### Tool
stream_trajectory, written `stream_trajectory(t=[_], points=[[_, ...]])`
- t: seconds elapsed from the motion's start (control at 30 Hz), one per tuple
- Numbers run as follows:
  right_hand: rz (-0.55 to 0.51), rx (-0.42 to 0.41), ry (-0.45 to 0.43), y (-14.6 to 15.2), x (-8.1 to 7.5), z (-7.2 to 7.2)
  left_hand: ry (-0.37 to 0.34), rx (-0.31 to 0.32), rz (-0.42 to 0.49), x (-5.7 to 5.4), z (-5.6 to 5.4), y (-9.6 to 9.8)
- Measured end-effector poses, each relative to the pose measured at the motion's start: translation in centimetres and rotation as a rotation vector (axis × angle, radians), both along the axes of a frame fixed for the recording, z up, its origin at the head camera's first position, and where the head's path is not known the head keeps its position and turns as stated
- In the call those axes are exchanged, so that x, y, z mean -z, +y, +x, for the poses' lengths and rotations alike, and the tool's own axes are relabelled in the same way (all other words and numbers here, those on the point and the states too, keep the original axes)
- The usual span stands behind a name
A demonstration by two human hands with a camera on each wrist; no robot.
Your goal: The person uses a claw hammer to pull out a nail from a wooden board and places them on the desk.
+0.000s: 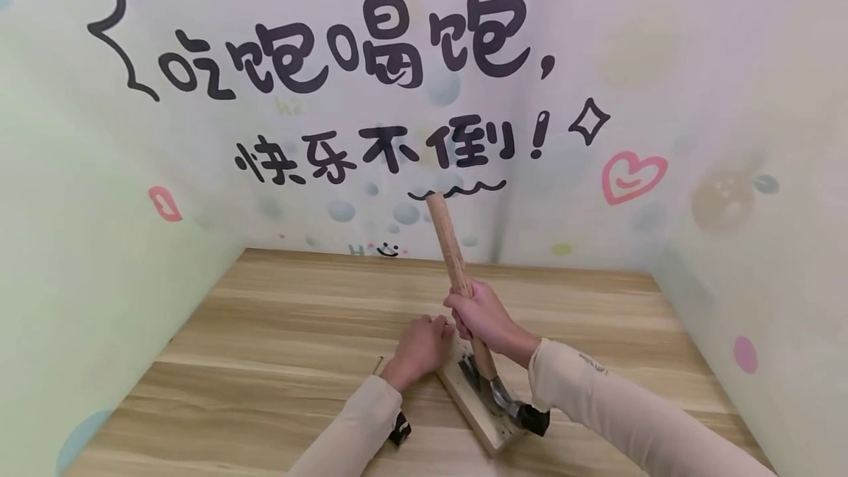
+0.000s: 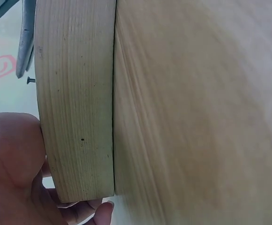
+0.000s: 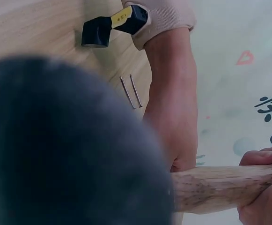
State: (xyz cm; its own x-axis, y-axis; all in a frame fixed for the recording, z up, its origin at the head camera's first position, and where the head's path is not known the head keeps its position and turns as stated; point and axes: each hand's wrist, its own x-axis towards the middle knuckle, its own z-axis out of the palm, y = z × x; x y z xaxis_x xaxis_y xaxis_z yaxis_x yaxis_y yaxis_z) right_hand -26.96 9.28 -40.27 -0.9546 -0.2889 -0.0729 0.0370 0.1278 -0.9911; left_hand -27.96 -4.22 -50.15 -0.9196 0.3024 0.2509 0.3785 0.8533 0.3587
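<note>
A person's two bare hands worked over a wood-grained bench (image 1: 265, 352). The right hand (image 1: 486, 315) was wrapped round the wooden handle (image 1: 448, 241) of a claw hammer, its head low over a wooden block (image 1: 472, 405). The left hand (image 1: 420, 348) gripped the block's far end, fingers curled round that end in the left wrist view. The block lay lengthwise from that hand towards the person and to the right; the handle slanted much the same way, its free end up and away. The left wrist view showed a nail (image 2: 31, 80) standing out from the block, with the claw (image 2: 26, 42) just beside it and the left hand on its other side. That short gap between claw and nail seemed the relation that mattered most. The left hand was nearer the nail; the right commanded the claw.
</note>
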Motion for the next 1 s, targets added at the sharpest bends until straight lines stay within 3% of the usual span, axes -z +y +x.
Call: stream_trajectory(t=[0.17, 0.43, 1.0], points=[[0.032, 0.029, -0.026, -0.6, 0.2, -0.8, 0.010, -0.007, 0.017, -0.1, 0.3, 0.1], [0.076, 0.032, -0.015, -1.3, 0.3, -1.9, -0.034, -0.032, 0.031, -0.2, 0.4, 0.1], [-0.084, 0.101, 0.122, -0.3, 0.7, 0.1, -0.098, -0.077, -0.064, 0.0, 0.2, 0.7]])
